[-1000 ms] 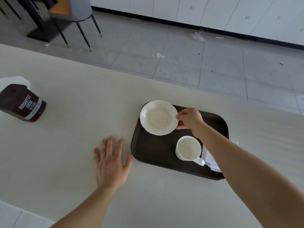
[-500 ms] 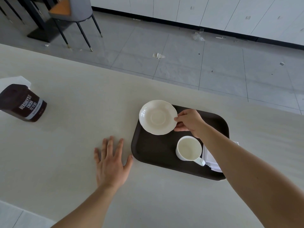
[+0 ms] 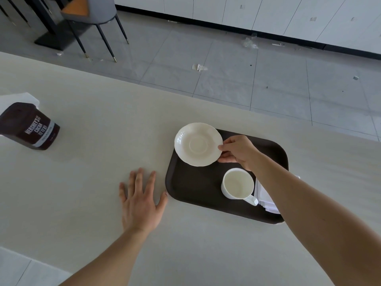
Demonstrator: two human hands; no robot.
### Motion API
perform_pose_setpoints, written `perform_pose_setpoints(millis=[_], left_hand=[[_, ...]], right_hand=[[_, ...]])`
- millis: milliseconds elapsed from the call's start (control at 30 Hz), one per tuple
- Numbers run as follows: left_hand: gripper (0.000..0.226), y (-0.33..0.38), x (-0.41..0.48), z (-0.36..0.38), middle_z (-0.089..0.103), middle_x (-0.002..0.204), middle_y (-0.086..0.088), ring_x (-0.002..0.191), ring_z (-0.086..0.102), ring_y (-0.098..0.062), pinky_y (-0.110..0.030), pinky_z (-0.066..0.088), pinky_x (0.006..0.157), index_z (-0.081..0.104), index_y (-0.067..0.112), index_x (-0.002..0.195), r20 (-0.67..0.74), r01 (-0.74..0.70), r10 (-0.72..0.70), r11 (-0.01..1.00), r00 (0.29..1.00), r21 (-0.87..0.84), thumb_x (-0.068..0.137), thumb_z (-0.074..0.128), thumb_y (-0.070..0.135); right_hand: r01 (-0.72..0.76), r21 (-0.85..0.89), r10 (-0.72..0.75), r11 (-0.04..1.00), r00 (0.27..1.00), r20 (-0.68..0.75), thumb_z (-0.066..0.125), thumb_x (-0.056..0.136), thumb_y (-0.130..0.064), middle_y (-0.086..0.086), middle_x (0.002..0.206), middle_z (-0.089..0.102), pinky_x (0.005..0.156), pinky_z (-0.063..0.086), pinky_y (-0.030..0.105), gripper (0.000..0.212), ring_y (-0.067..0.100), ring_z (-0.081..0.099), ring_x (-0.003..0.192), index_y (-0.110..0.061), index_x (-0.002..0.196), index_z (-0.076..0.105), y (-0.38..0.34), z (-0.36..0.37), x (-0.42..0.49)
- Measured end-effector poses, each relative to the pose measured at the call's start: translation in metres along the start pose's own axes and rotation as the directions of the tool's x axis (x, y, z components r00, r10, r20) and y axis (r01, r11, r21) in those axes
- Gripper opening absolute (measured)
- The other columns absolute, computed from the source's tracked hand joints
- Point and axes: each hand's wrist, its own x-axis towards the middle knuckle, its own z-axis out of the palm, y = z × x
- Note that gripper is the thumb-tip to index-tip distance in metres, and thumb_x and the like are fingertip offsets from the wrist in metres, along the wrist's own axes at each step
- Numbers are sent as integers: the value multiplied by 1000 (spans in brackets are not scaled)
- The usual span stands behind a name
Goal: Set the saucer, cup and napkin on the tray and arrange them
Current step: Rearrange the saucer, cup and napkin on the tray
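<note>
A dark brown tray (image 3: pixel 193 186) lies on the pale table. My right hand (image 3: pixel 239 150) pinches the right rim of a cream saucer (image 3: pixel 198 144), which hangs over the tray's far left corner. A white cup (image 3: pixel 238 183) stands empty on the tray, handle pointing toward me and right. A folded white napkin (image 3: pixel 265 198) lies on the tray to the right of the cup, partly hidden under my right forearm. My left hand (image 3: pixel 141 200) rests flat on the table, fingers spread, thumb tip touching the tray's near left corner.
A brown Hershey's cocoa tub (image 3: pixel 31 126) lies tilted at the table's left, with white paper (image 3: pixel 22 98) behind it. Past the table's far edge is grey tiled floor with a chair (image 3: pixel 92 17) at the upper left.
The saucer has shifted slightly up and to the left in my right hand's grip. My left hand, the cup and the napkin have stayed put.
</note>
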Motion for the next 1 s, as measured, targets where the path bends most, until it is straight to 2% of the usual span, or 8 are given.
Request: perform_pose_setpoints(millis=[233,333,433,567,767,867,933,1000], left_hand=[[72,1,0,-2,29,159,-10,151,15,-29,-54,8,121,38,27,148,11,3,-3,1000,1000,2,87,31,63],[72,1,0,-2,28,160,-10,151,14,-29,-54,7,121,37,27,149,14,5,-5,1000,1000,6,87,30,64],[73,1,0,-3,28,160,-10,151,14,-29,-54,7,121,37,26,149,15,4,-4,1000,1000,2,86,29,63],[74,2,-1,-4,25,161,-9,152,11,-28,-54,6,122,36,26,149,27,12,-11,1000,1000,-5,85,29,63],[75,2,-1,-6,26,161,-11,152,13,-29,-55,7,121,37,25,149,18,3,-2,1000,1000,-14,85,27,63],[76,3,-2,-6,26,161,-12,152,13,-30,-55,7,121,36,24,149,25,0,0,1000,1000,-11,85,27,63],[77,3,-2,-7,26,161,-12,152,13,-30,-55,8,121,37,24,149,24,0,0,1000,1000,-14,84,27,63],[77,3,-2,-7,26,161,-12,152,12,-30,-55,7,121,37,24,149,25,4,-4,1000,1000,-23,84,27,63]], right_hand=[[13,-11,-13,1000,1000,-7,75,88,-7,22,89,75,62,65,33,21,31,77,69,6,103,67,1,-2,-3],[61,-84,-67,995,995,-68,75,90,-19,19,85,78,62,64,31,18,29,78,68,-1,93,73,5,-5,-7],[119,-111,-135,987,980,-150,73,91,-17,16,83,77,61,64,30,9,24,77,66,-8,89,73,10,-11,-14],[218,-137,-246,966,938,-242,68,92,-13,7,75,77,66,65,34,12,25,76,68,-16,81,73,19,-25,-32],[316,-100,-328,943,846,-420,68,89,-12,2,66,75,55,60,30,14,18,70,55,-17,79,76,41,-65,-92],[253,-207,-313,945,883,-350,68,88,-17,2,63,74,58,57,27,16,15,68,52,-19,74,77,58,-70,-123],[200,-322,-291,925,919,-264,66,85,-15,0,56,69,55,49,19,28,13,65,51,-26,61,72,67,-65,-137],[173,-393,-271,903,940,-208,62,85,-13,-5,53,63,54,45,19,38,14,61,52,-32,52,67,74,-60,-145]])
